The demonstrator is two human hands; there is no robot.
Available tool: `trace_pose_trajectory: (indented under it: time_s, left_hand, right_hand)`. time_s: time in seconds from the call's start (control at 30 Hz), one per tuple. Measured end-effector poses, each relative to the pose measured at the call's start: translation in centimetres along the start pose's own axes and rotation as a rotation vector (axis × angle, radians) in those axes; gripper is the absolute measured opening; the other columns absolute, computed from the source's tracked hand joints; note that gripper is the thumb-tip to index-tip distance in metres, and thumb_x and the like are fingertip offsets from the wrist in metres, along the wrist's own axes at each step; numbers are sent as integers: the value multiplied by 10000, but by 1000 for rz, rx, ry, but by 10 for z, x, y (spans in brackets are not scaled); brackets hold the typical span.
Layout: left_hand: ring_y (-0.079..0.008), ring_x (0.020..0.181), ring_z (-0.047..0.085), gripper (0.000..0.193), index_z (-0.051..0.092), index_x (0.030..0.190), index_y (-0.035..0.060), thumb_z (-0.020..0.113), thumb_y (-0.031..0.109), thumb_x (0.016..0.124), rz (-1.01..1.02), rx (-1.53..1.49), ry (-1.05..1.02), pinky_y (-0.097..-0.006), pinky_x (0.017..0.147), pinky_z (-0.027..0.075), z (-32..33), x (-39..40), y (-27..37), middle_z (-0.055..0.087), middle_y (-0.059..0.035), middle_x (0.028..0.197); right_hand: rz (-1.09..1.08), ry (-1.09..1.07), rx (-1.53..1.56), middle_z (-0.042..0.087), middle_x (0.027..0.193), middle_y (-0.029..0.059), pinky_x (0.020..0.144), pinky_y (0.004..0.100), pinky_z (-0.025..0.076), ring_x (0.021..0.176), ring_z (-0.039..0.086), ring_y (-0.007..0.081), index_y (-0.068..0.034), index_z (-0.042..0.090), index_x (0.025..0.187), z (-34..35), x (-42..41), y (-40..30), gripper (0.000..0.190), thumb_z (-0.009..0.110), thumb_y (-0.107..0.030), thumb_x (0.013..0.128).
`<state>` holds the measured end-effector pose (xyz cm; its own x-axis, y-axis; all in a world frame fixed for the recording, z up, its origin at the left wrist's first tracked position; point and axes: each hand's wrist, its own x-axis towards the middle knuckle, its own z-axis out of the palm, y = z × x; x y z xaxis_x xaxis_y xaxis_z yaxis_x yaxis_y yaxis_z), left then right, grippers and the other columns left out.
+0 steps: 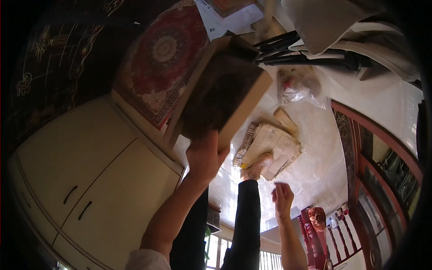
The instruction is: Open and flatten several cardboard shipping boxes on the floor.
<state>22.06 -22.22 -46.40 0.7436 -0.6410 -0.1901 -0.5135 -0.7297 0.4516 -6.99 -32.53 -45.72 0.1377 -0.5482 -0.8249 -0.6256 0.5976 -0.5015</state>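
Note:
My left hand (205,155) grips the near end of a deep brown cardboard box (248,104), which is tilted and shows its dark inside. The fingertips are partly hidden at the box's edge. My right hand (283,197) hangs free at the lower right, apart from the box, with its fingers curled and slightly blurred. Between the hands, one foot in a light clog (265,161) rests on flattened cardboard (278,140) on the glossy floor. A smaller cardboard piece (285,119) lies against the flattened stack's far side.
A cream cabinet (101,162) stands at left, beside a red patterned rug (182,30). A clear plastic bag (302,89) lies beyond the cardboard. Folded chairs (337,57) are at upper right, papers (229,20) at the top, a red balustrade (314,236) at lower right.

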Motion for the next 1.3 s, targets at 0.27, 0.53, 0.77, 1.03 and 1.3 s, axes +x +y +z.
trace_pose_trajectory:
  time_s: [0.27, 0.53, 0.77, 1.03, 1.3]
  left_hand:
    - [-251, 614, 589, 329, 615, 935, 81, 808, 161, 680, 316, -245, -266, -379, 551, 449, -84, -71, 37, 579, -50, 712]
    - [-120, 657, 529, 244, 623, 969, 108, 655, 164, 734, 758, -142, -579, -284, 596, 370, -80, -96, 37, 493, 30, 693]
    - [-134, 804, 597, 348, 614, 1046, 97, 691, 227, 733, 910, -97, -734, -283, 694, 433, -67, -134, 38, 586, 15, 803]
    - [-397, 836, 654, 501, 578, 1000, -15, 724, 429, 820, -329, -91, -787, -431, 753, 528, -3, -135, 22, 669, -246, 869]
    - [-191, 644, 629, 309, 646, 852, -53, 632, 248, 920, -433, -614, -754, -345, 591, 449, 40, -151, -6, 646, -159, 675]
  right_hand:
    - [-91, -133, 20, 703, 929, 57, 430, 173, 216, 691, 645, 90, -30, 632, 1135, -19, 75, -147, 641, 377, -596, 973]
    - [34, -535, -499, 700, 859, 91, 689, 282, 518, 778, 647, 158, 50, 672, 1010, -48, 81, -131, 426, 667, -359, 891]
    - [-197, -280, -931, 648, 892, 282, 785, 480, 493, 893, 630, 442, 31, 627, 973, -52, 39, -14, 303, 557, -259, 915]
    - [-102, -60, -552, 670, 824, 230, 666, 376, 494, 717, 649, 304, 54, 627, 985, -73, -22, 13, 272, 511, -191, 973]
    - [286, -166, 171, 694, 873, 63, 683, 261, 531, 771, 651, 113, 42, 647, 1050, -130, 11, 50, 346, 500, -269, 1015]
